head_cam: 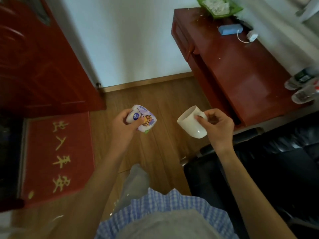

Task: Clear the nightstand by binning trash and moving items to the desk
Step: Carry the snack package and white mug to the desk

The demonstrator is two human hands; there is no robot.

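- Above the wood floor, btwn door and desk: left hand was wrapped round a small tissue pack, thumb across its printed front, pack clear of the floor.
- Right hand pinched the handle of a white mug, fingers curled; mug tipped on its side, mouth facing upper left.
- Hands were apart, both items held in the air, neither on any furniture.
- Red-brown desk stood to the right, near the mug but not touching.
- On the desk: green tray at far end, blue box w/ white cable just beside it, clear bottles at right edge.
- Black chair sat under right forearm.
- Red doormat w/ gold characters lay left, below red door.
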